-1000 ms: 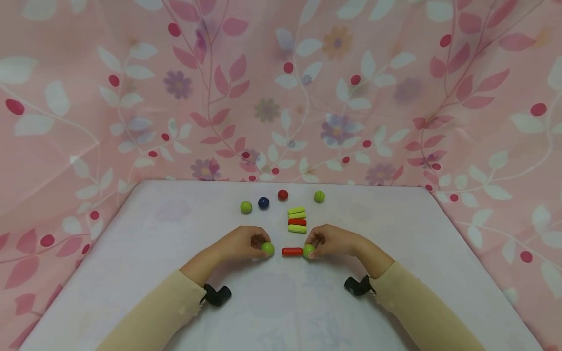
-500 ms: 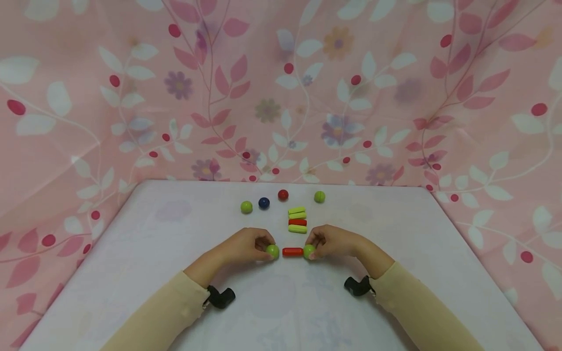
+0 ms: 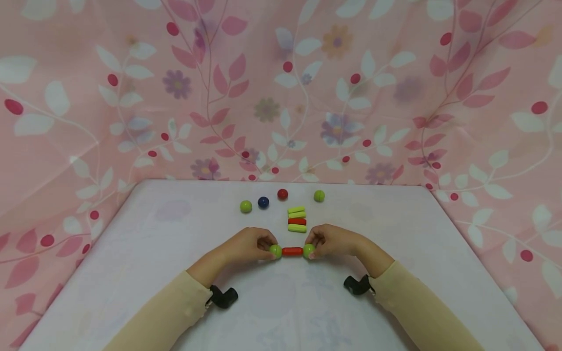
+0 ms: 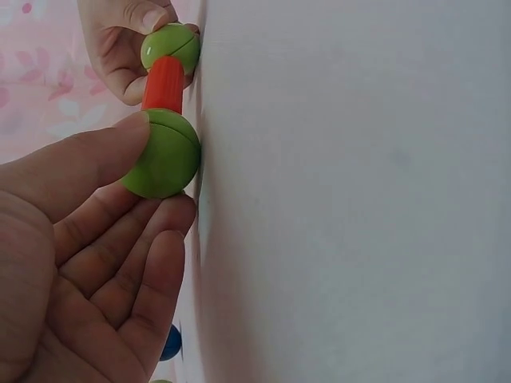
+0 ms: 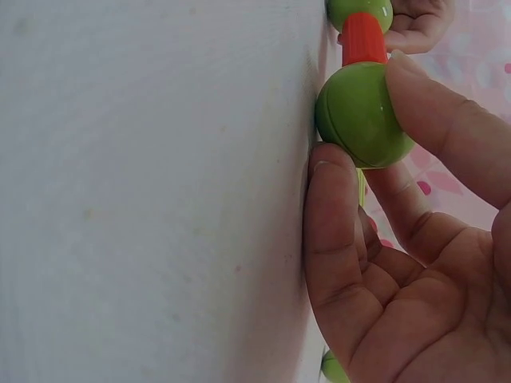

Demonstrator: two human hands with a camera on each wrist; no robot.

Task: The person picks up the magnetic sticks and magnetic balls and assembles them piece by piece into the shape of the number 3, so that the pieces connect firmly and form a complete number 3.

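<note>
Low in the middle of the frame, a red rod [image 3: 292, 251] lies on the table [image 3: 175, 273] with a green ball at each end. The left hand [image 3: 248, 246] pinches the left ball [image 3: 275, 251] against it, and the right hand [image 3: 331, 241] pinches the right ball [image 3: 309, 251]. That joint looks made. Above them four more rods [image 3: 297, 219] and four balls [image 3: 263, 203] lie untouched (most of the work, I'd guess).

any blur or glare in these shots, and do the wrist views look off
Head view: soft even light, no glare, faint shadows; the red rod and both hands are sharp. Left wrist view: turned sideways, table upright, the near fingers large and slightly soft. Right wrist view: likewise turned, the green ball crisp, table texture washed out.
</note>
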